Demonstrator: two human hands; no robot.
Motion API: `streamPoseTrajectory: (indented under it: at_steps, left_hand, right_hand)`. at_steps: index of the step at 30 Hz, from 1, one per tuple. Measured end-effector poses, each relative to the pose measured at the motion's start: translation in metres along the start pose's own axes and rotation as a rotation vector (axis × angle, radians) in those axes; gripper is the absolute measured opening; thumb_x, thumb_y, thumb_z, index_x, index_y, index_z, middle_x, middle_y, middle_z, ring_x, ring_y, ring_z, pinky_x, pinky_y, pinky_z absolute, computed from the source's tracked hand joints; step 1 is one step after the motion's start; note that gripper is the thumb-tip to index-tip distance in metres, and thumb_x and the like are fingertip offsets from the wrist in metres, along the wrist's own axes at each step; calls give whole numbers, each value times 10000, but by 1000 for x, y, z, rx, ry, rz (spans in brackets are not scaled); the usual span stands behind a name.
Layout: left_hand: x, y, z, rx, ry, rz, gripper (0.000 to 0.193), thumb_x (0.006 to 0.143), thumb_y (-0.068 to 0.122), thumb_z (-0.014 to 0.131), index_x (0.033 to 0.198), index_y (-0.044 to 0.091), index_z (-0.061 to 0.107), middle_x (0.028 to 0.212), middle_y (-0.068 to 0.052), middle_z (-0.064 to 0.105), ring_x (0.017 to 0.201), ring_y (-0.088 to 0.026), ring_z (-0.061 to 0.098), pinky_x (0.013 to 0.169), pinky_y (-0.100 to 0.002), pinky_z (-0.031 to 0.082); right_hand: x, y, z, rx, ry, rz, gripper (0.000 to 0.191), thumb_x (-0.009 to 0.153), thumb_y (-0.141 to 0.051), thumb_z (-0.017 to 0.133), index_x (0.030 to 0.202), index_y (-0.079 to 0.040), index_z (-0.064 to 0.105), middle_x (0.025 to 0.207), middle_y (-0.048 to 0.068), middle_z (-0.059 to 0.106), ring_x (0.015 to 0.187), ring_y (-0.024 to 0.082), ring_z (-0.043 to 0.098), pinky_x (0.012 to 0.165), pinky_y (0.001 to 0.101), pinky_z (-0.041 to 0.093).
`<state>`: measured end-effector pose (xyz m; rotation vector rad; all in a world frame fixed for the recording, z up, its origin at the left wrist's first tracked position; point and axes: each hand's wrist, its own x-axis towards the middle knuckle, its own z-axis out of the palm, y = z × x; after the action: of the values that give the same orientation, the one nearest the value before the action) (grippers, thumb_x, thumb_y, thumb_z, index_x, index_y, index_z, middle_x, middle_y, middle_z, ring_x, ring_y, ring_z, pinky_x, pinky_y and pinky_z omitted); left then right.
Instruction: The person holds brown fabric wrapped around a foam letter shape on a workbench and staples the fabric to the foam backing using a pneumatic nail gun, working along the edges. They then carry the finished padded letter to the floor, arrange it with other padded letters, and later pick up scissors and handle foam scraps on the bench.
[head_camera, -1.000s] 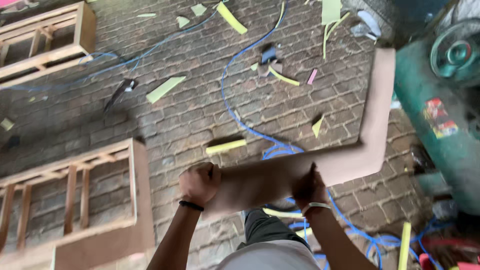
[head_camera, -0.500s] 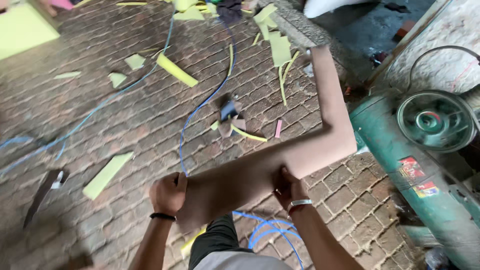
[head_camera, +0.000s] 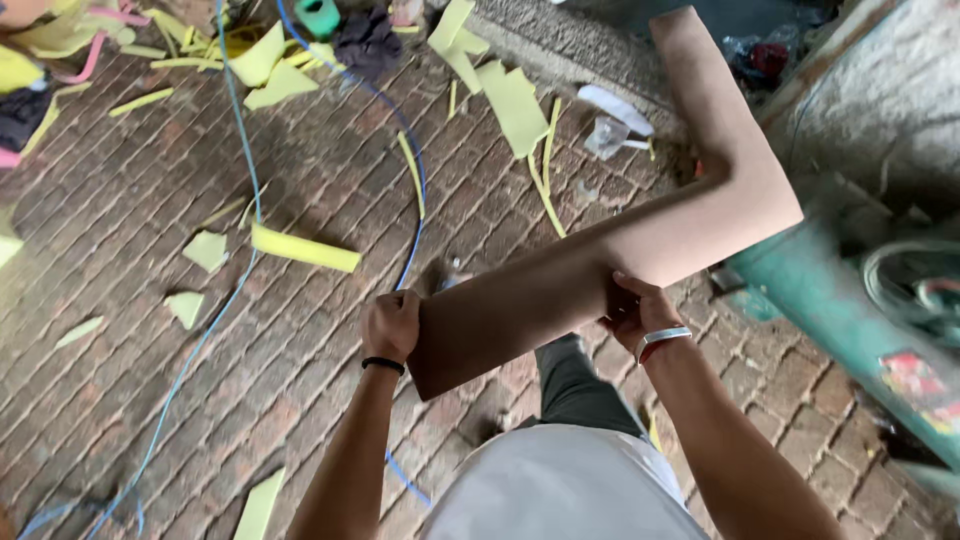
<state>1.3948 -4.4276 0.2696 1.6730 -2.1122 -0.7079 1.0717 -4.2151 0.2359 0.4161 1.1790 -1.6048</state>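
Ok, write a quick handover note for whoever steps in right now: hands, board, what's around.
Left hand: gripping the near end of the L-shaped board.
Right hand: gripping the board's long edge, further along.
Board: held off the brick floor, bent end up by the green tank.
Around: yellow scraps and a blue cable on the floor.
Board is not set down.

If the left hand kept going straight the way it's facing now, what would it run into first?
The left hand already grips the near end of the L-shaped brown board. Pushed onward, it would likely press into that board first; beyond lies the brick floor, though depth is unclear.
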Motion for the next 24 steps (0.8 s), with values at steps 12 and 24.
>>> streamPoseTrajectory:
  at_steps: [12,24]
  left_hand:
    - [437,308,141,87,-12,-121,474,873,494,569,817,79,792,842,-258,708,826,-476,678,779,-563,523]
    - [811,667,379,117,-246,120,531,932,542,520,827,112,813,842,-215,733,832,-440,709,792,-544,558]
  right_hand:
    - [383,-355,194,16,-48,-56,215,978,-272,657,1101,-96,665,984,78,709,860,254,665,731,441,548]
    - [610,-728,382,278,196,-259,531,851,-314,725,1276,-5,652,1141,128,748,1041,293,693,911,452,569]
